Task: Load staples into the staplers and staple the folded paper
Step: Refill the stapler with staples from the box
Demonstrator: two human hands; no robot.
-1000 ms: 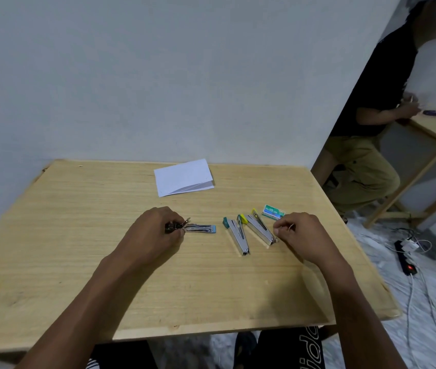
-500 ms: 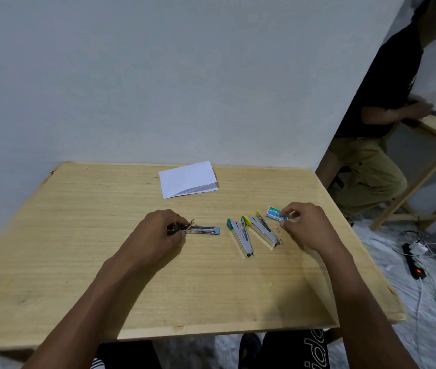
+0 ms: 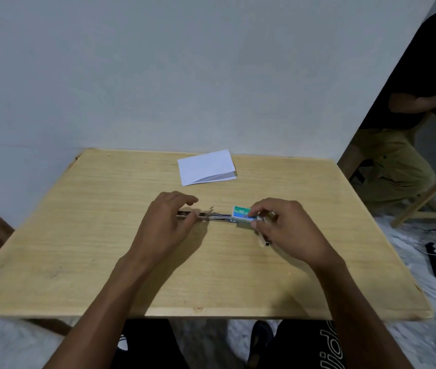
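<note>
l hand (image 3: 169,222) pinches open silver stapler (image 3: 216,216); r hand (image 3: 288,227) pinches teal staple box (image 3: 241,213).

A folded white sheet of paper (image 3: 206,167) lies flat near the middle of the desk's far edge; a slim silver metal stapler (image 3: 212,216), swung open, lies crosswise at the desk's centre, its left end held by the left hand (image 3: 166,222); a small teal-and-white staple box (image 3: 241,215) sits at its right end, pinched by the right hand (image 3: 288,230); a second stapler (image 3: 264,242) shows only its tip beneath that hand.
</note>
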